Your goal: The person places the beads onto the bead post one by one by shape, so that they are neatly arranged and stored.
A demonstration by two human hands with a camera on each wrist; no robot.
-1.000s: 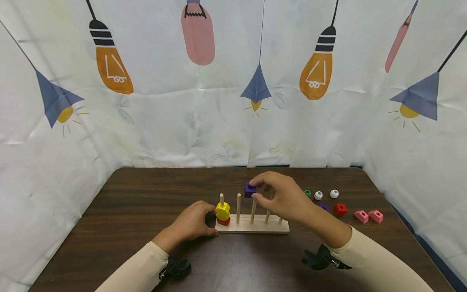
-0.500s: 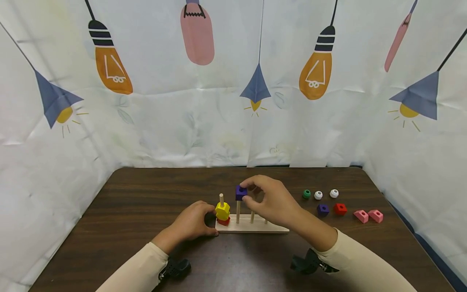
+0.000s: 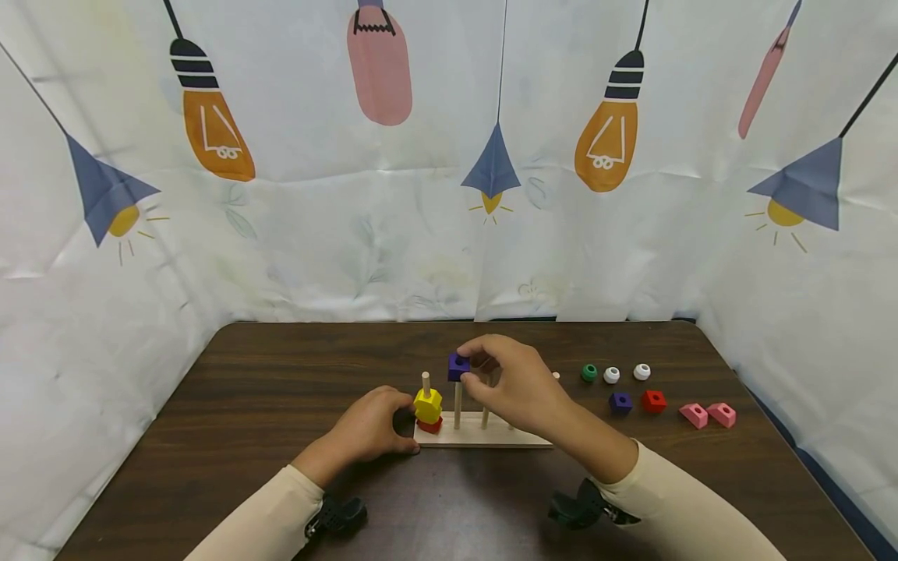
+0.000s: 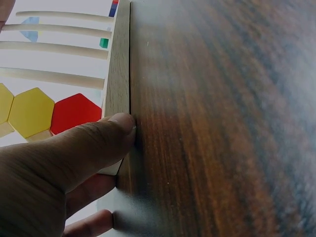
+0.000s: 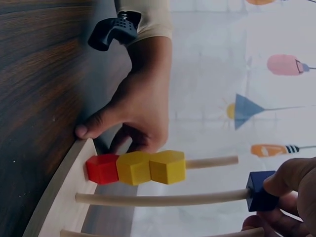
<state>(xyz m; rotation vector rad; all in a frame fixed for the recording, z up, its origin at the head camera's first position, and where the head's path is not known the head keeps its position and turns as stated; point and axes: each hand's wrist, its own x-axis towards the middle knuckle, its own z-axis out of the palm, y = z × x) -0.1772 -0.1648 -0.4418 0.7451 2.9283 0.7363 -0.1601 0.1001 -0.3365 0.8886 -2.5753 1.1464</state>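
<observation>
Right hand point(image 3: 522, 389) pinches a purple cube point(image 3: 457, 374); left hand point(image 3: 368, 421) grips a pale wooden peg rack point(image 3: 470, 439). Only the head view shows pink wedges point(image 3: 693, 417).

A white cloth point(image 3: 316, 249) hangs behind the worktop point(image 3: 484, 499) and along both sides, creased across and rumpled in places. Its print shows two orange bulbs point(image 3: 219, 132), three blue lampshades point(image 3: 494, 160) with yellow bulbs and short rays, a rounded pink bulb point(image 3: 382, 70) and a slender pink shape point(image 3: 763, 86) toward the right. Faint leaves point(image 3: 242, 222) show pale among them. The worktop is dark brown with streaked wood grain and rounded far corners; soft light leaves a dull sheen near its front. A dark blue strip point(image 3: 831, 487) runs beside its right edge.
</observation>
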